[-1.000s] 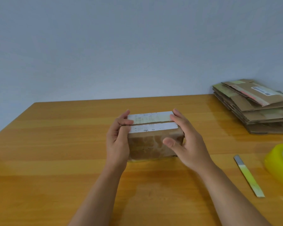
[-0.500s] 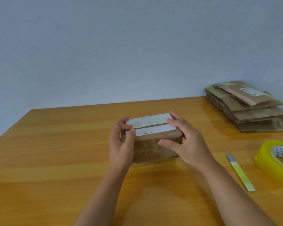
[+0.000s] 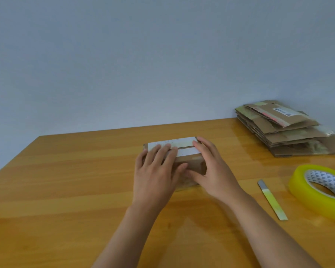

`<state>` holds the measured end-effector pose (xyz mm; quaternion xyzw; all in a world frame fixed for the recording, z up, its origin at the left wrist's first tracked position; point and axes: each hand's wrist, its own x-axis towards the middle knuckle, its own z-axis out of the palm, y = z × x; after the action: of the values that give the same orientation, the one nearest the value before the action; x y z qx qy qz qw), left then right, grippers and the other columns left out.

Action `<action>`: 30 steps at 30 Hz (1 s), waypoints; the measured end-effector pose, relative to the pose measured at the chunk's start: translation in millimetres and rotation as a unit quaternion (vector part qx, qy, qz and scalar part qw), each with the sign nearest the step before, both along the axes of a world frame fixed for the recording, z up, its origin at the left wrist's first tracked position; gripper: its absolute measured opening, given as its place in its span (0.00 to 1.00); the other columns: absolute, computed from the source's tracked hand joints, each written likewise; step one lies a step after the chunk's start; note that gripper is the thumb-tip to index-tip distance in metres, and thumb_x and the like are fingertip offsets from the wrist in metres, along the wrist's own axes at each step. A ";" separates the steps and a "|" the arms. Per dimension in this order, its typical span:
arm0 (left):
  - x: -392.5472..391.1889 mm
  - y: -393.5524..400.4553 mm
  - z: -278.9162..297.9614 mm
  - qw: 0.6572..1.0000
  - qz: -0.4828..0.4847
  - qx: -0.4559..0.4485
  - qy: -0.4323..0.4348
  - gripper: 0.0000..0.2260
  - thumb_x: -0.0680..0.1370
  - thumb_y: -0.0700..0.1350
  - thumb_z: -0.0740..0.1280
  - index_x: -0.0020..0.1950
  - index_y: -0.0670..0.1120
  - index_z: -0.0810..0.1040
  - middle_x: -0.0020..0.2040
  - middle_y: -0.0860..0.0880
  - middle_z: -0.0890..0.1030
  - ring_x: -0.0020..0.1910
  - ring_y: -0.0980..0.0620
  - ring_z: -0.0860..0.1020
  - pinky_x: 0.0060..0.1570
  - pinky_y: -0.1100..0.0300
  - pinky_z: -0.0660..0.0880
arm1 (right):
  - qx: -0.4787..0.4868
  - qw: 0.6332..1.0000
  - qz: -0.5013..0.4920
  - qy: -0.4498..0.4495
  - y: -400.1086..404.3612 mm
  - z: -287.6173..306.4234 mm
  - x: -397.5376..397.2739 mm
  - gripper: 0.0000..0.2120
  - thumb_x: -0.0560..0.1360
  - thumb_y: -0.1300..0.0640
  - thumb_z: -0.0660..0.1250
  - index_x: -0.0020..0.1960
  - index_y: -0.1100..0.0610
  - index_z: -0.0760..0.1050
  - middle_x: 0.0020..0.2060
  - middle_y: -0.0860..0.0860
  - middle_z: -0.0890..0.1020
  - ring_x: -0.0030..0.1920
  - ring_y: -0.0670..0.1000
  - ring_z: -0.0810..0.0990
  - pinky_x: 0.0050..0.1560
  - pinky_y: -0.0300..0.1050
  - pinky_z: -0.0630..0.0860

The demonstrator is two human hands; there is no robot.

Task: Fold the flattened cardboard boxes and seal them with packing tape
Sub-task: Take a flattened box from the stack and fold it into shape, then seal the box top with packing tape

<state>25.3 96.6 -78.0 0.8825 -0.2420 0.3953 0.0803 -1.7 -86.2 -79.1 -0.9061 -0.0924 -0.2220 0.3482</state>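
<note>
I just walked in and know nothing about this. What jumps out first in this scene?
Two bare hands at the middle of the wooden table: the left hand lies flat on a small cardboard box, and the right hand holds its right end. At the right edge lies a bright yellow tape roll beside a thin strip, with a stack of flattened boxes behind, near the wall.

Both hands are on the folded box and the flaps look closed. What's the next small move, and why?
Probably keep the left hand pressing the flaps of the box and reach the right hand to the tape roll on the right: the seam between the flaps looks untaped, and the roll lies untouched.
</note>
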 end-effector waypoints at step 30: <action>-19.6 -93.6 -0.9 0.996 -0.062 0.003 0.068 0.26 0.81 0.62 0.53 0.70 0.48 0.75 0.69 0.49 0.77 0.71 0.45 0.71 0.70 0.43 0.61 | -0.219 0.873 -0.323 0.292 -184.3 -9.9 -123.6 0.28 0.80 0.49 0.61 0.77 0.54 0.58 0.76 0.52 0.63 0.79 0.56 0.51 0.76 0.65 0.44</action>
<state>5.7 3.1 -78.9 0.8907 -0.2915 0.3283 0.1179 -125.2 -270.5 -89.1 -0.9620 0.2654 -0.0213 0.0608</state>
